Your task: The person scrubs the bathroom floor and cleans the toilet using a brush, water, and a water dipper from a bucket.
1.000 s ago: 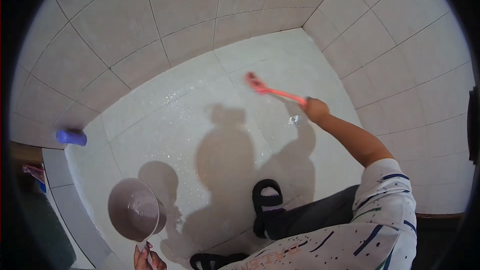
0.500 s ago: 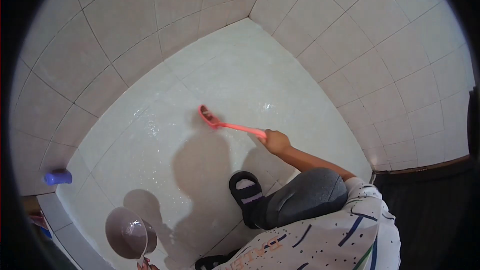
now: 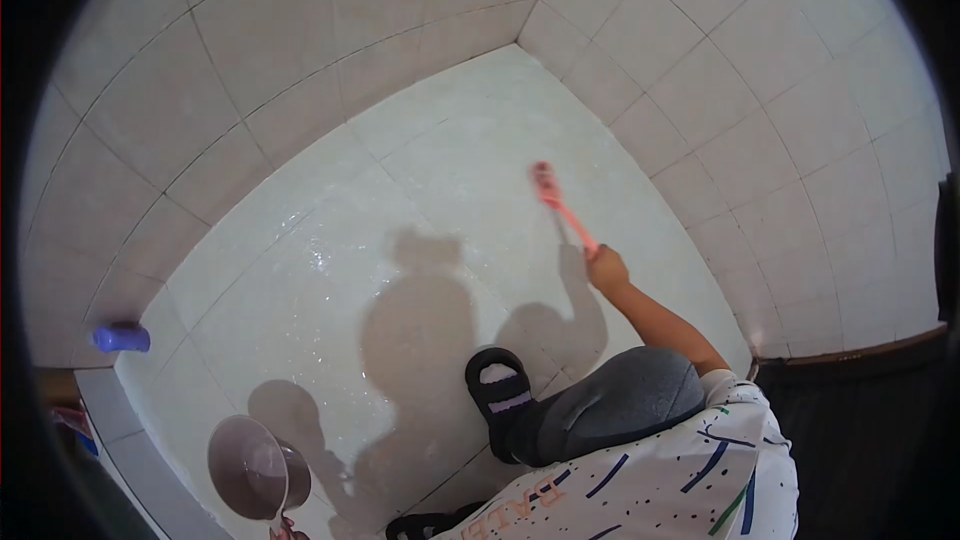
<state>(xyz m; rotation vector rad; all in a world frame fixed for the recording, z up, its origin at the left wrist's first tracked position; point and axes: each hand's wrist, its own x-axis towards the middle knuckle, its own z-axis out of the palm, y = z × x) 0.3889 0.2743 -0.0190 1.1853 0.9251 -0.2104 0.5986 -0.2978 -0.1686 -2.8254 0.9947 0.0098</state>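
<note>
My right hand (image 3: 608, 268) is wrapped round the end of a pink long-handled scrub brush (image 3: 572, 219). The brush head, slightly blurred, points up and left over the pale tiled floor (image 3: 440, 170). At the bottom left, the fingers of my left hand (image 3: 287, 533) grip the handle of a greyish-pink water dipper (image 3: 232, 470). Its round bowl tilts toward me and has a shiny patch inside. Most of the left hand lies beyond the frame edge. Wet, glinting spots cover the left and middle of the floor.
Tiled walls (image 3: 740, 110) meet in a corner at the back. A purple bottle (image 3: 122, 338) lies by the left wall, near a raised tiled ledge (image 3: 118, 420). My black sandal (image 3: 497, 390) stands on the floor. On the right is a dark area (image 3: 850, 430) beside the wall.
My right hand has swung the brush to the right and away from me, from mid-floor toward the right-hand side. The dipper stays nearly in place in my left hand.
</note>
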